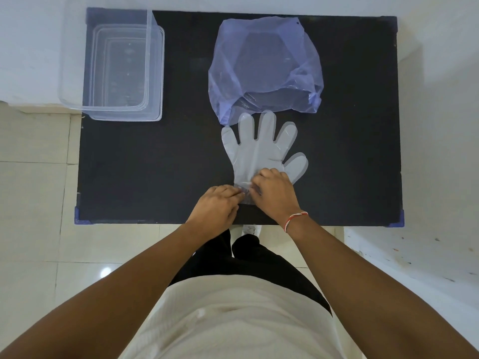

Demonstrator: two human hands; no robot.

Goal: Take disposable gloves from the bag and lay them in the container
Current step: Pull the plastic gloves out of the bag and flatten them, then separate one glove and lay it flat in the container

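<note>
A clear disposable glove (261, 149) lies flat on the black table (155, 164), fingers pointing away from me toward the bag. The bluish translucent plastic bag (267, 66) sits just beyond it, its mouth facing the glove's fingertips. My left hand (216, 207) and my right hand (274, 193) both pinch the glove's cuff at the near end. The clear plastic container (155, 73) stands at the table's far left corner; nothing shows inside it.
The table has blue corner guards, one at the near left (79, 216). Pale floor tiles lie around it, and a white wall rises at the left. A red and white thread bracelet (295, 218) circles my right wrist.
</note>
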